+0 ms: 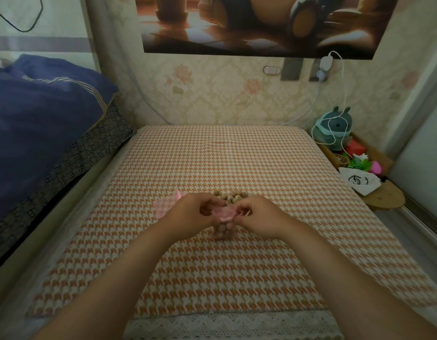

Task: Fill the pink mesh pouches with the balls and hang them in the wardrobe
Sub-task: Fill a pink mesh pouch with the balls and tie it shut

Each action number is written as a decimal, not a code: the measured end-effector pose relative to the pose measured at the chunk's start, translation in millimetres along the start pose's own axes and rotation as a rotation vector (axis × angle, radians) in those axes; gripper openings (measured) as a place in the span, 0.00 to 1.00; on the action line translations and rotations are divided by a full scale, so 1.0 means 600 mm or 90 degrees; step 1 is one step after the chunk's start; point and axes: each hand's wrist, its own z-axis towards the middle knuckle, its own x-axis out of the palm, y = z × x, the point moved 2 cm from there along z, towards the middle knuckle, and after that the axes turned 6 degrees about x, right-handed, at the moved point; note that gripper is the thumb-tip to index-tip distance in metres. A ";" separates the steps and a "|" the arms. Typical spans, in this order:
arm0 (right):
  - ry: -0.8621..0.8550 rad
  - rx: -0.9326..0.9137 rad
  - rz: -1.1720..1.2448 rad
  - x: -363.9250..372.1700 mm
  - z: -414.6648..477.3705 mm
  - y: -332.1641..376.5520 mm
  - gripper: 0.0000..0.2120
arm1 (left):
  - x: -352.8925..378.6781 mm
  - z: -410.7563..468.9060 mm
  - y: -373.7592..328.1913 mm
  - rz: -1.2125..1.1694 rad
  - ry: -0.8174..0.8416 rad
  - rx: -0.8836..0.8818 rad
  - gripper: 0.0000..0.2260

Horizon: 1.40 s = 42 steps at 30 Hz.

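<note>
- Bedroom corner w/ floral wallpaper (pixel 225 94); table (pixel 212 155) covered by orange-white houndstooth cloth, lace trim (pixel 232 322) along near edge.
- Pink mesh pouch (pixel 223 215) sits mid-cloth between both hands, bottom resting on the cloth. Lower part bulges w/ brown balls (pixel 222 231) visible thru the mesh.
- L hand (pixel 188 213): fingers curled, thumb + fingertips pinching pouch's top edge on its left side.
- R hand (pixel 259 214): fingers curled, pinching top edge on the right side; fabric or drawstring, can't tell.
- Loose balls (pixel 231 196) heaped on cloth just behind the hands.
- 2nd pink pouch (pixel 163 204) lies flat on cloth, partly hidden behind L hand.
- Navy quilt (pixel 40 114) on bed at left.
- Right of table: wooden box (pixel 382 158) w/ teal plush toy (pixel 335 126), white cable (pixel 344 94) looped over it.
- White bag (pixel 359 180) near the box carries a black line-drawn face print; any lettering too small to read.
- Poster (pixel 249 23) above: warm brown picture, blurred, any text unreadable.
</note>
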 end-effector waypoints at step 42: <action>0.000 0.424 0.798 0.012 0.013 -0.001 0.10 | -0.021 -0.017 0.042 -0.545 -0.095 -0.433 0.15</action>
